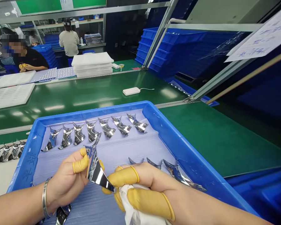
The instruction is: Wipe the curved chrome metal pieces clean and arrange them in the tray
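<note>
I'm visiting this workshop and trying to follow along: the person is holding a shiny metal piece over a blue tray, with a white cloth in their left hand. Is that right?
Not quite. The head camera shows the white cloth in the right hand, not the left hand. The rest stands: the shiny metal piece is held over the blue tray.
</note>
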Demonstrator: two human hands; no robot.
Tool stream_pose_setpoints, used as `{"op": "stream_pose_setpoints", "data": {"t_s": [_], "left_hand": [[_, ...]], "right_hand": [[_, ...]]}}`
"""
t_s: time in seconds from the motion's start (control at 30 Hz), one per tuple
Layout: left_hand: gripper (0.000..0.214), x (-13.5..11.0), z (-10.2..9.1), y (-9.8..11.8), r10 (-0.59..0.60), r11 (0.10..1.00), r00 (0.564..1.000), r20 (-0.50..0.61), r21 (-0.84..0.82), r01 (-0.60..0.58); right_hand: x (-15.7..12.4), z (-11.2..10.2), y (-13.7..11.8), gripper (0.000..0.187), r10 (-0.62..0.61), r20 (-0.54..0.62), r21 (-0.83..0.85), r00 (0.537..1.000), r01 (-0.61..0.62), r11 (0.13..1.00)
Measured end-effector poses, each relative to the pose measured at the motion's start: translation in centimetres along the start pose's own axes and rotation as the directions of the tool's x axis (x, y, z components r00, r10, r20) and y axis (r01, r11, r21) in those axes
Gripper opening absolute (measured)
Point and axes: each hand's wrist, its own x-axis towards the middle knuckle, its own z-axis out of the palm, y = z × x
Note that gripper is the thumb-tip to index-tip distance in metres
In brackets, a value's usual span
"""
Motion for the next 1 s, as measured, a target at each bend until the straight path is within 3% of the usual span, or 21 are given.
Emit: {"op": "stream_pose_setpoints", "data": {"t_s": [0.17,0.3,0.37,0.47,0.57,0.67,0.83,0.9,1.0], "left_hand": [[0.011,-0.2,0.1,0.1,0.002,0.999,1.000,-0.011,0.036,-0.002],[0.022,-0.6,0.3,0.9,0.089,0.991,0.995,0.051,0.099,-0.094],[0.020,-1.0,0.4,1.4,0.164,0.974,0.982,0.096,0.143,-0.177],[0.017,-1.7,0.5,2.0,0.207,0.930,0.959,0.192,0.265,-0.254],[0.015,-2.6,0.5,2.2,0.203,0.871,0.951,0.233,0.400,-0.284],[0.009,-3.4,0.3,2.0,0.282,0.740,0.927,0.248,0.558,-0.375],[0.020,-3.5,0.8,2.0,0.435,0.367,0.809,0.395,0.743,-0.560],[0.016,-3.4,1.1,2.2,0.452,0.293,0.786,0.423,0.761,-0.578],[0.013,-3.4,1.4,2.2,0.456,0.242,0.787,0.416,0.793,-0.559]], "right_hand": [[0.2,0.2,-0.5,0.023,-0.004,0.031,-0.007,1.000,0.004,1.000],[0.7,0.5,-1.1,0.024,0.005,0.025,-0.212,1.000,0.000,0.977],[1.0,0.5,-1.2,0.026,0.009,0.018,-0.401,1.000,-0.001,0.916],[1.6,0.3,-0.7,0.029,-0.017,-0.044,-0.653,0.999,-0.016,0.758],[2.0,0.1,0.1,0.032,-0.023,-0.107,-0.758,0.994,-0.067,0.649],[2.2,-0.2,0.6,0.032,-0.003,-0.144,-0.722,0.990,-0.103,0.684],[2.3,-0.3,1.1,0.028,0.032,-0.182,-0.646,0.983,-0.144,0.749],[2.3,-0.3,1.1,0.027,0.056,-0.194,-0.628,0.979,-0.168,0.760],[2.3,-0.1,0.9,0.025,0.098,-0.217,-0.588,0.971,-0.211,0.781]]}}
